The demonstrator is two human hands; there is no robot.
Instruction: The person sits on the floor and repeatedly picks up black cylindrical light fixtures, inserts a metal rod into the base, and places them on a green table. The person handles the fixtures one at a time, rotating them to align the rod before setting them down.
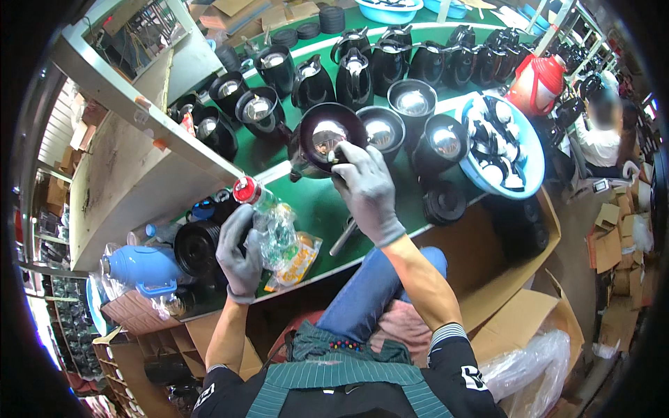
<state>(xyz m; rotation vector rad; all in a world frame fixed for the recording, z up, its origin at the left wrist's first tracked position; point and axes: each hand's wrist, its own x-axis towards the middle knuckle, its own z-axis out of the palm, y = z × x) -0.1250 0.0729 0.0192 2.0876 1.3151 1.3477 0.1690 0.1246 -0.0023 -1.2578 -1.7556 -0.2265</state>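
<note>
My right hand (369, 191), in a grey glove, is closed at the near rim of a black vacuum jug (304, 148). Its fingers reach over the mouth, where the shiny metal lining shows. Whether the jug is lifted off the table I cannot tell. Beside a clear plastic bottle (275, 237) with a red cap is my left hand (240, 254), also gloved, its fingers bent and apart from the thumb with nothing seen in them. An orange and white packet (298, 261) lies under the bottle. More open black jugs (444, 143) stand around the one at my right hand.
A light blue basin (533, 164) of black and white parts and a red and white flask (538, 85) stand right. A black lid (444, 203) sits at the green table's edge. A blue flask (143, 268) lies left; a metal post (150, 115) crosses left. A person (601, 132) sits far right.
</note>
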